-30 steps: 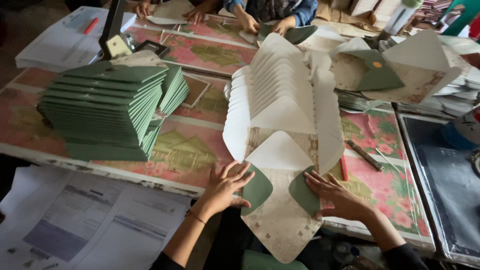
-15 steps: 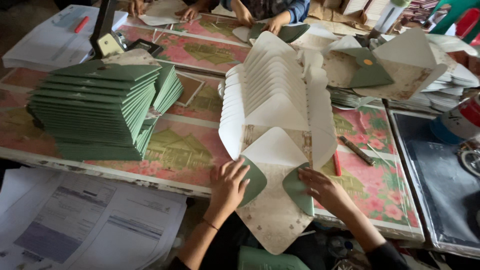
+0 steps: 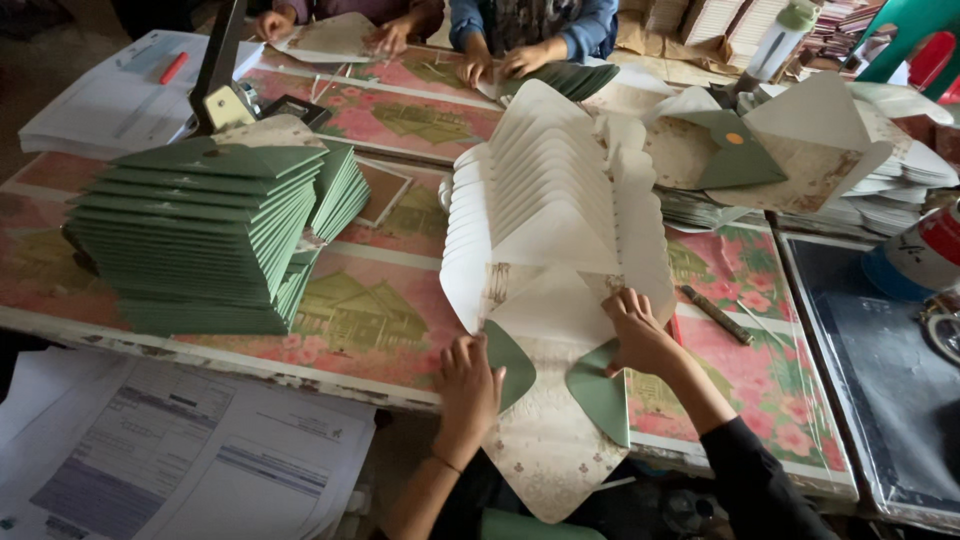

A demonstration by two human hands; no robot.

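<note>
Head view, envelope blank: we see an unfolded envelope blank (image 3: 548, 440) lying flat at the near edge of the table (image 3: 390, 330), cream with small flowers, its two green side flaps folded inward.
Long axis: we read it as running from us away toward the fanned stack; the rounded bottom flap points at us and hangs past the table edge, the white pointed flap points away.
Left hand: our left hand (image 3: 468, 385) lies palm down, fingers together, pressing the left green flap (image 3: 510, 362); it grips nothing.
Right hand: our right hand (image 3: 637, 332) rests with fingers bent on the blank's right edge, just above the right green flap (image 3: 600, 392); we cannot tell whether it pinches the paper.
Fanned stack: a row of white blanks (image 3: 550, 200) overlaps beyond our blank, touching it.
Green stack: a tall pile of folded green envelopes (image 3: 200, 235) stands well apart to the left.
Printed sheets: papers (image 3: 170, 460) lie below the table edge.
Far side: another person's hands (image 3: 500, 65) work on green pieces.
</note>
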